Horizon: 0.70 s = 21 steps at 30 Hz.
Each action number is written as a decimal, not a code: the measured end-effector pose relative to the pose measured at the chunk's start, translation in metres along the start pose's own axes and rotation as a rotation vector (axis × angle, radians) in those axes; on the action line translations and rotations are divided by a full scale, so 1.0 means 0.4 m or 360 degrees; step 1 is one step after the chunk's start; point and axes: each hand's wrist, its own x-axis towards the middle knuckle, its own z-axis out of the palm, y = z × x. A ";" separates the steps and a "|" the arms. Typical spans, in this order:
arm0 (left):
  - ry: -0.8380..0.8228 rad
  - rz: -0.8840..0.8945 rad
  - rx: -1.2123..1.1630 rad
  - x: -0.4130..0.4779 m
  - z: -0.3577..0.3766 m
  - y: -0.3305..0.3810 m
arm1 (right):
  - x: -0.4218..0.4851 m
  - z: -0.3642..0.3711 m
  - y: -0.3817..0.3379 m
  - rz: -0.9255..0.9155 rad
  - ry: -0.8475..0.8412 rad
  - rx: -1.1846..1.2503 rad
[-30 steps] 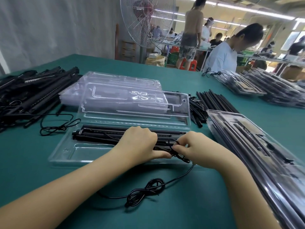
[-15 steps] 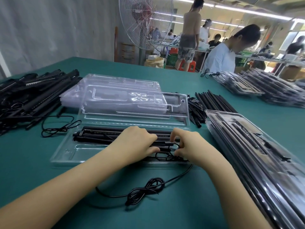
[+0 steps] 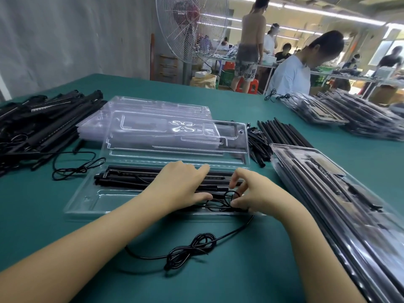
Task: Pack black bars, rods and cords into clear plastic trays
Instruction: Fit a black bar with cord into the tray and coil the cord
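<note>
Clear plastic tray [image 3: 87, 203] on green worktop [image 3: 41, 228], long black bars [image 3: 126, 178] inside. Left hand [image 3: 177, 186] flat on bars; right hand [image 3: 256, 194], at its 3 o'clock, pinches thin black cord [image 3: 190, 250] trailing toward 6 o'clock.

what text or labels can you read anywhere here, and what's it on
None can be read for sure.
Shorts of the standing person in the background: printed letters, too blurred to read.
Brown cards in the packed trays: no legible print.
</note>
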 end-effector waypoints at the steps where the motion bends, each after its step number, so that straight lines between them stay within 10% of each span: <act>1: -0.0002 -0.0015 0.0003 0.004 0.001 0.002 | -0.004 -0.007 -0.001 -0.0017 -0.0018 0.0049; 21: -0.0140 -0.0013 0.0182 -0.009 -0.015 0.080 | 0.028 0.029 0.003 0.0180 0.0234 -0.0334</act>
